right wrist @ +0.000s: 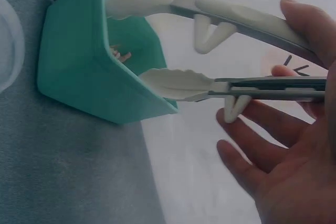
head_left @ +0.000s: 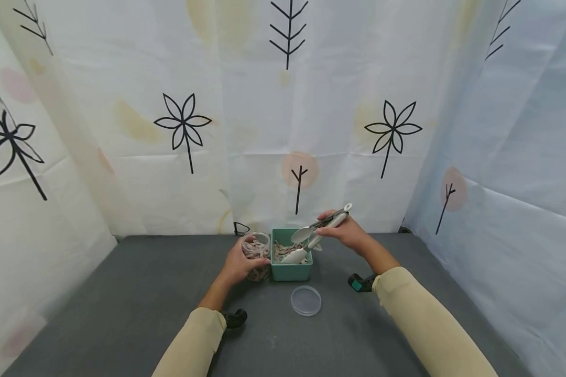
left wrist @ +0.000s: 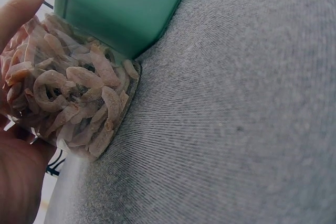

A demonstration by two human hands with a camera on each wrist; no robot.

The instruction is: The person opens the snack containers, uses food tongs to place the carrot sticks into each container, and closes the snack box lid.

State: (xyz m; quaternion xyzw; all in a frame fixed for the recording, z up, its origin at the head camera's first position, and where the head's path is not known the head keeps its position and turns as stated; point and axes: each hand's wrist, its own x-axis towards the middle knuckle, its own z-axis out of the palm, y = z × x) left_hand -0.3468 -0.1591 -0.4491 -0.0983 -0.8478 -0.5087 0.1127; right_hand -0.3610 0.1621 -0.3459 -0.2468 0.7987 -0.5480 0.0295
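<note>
My left hand (head_left: 237,263) grips a clear plastic jar (head_left: 256,246), its thumb on the side near the green box. The jar has no lid on and is full of pale brown dried pieces (left wrist: 86,77), some ring-shaped. Right against the jar stands the green box (head_left: 291,273), with more of these pieces in the bottom. Kitchen tongs (head_left: 332,224) with white tips are held in my right hand (head_left: 348,234). Their arms are spread, and the tips (right wrist: 181,84) reach in over the box's rim. In the right wrist view nothing shows between the tips.
A round clear lid (head_left: 306,301) lies flat on the dark grey table (head_left: 137,298), in front of the box. Close behind the box hangs a white patterned cloth (head_left: 259,131), and cloth walls rise on both sides.
</note>
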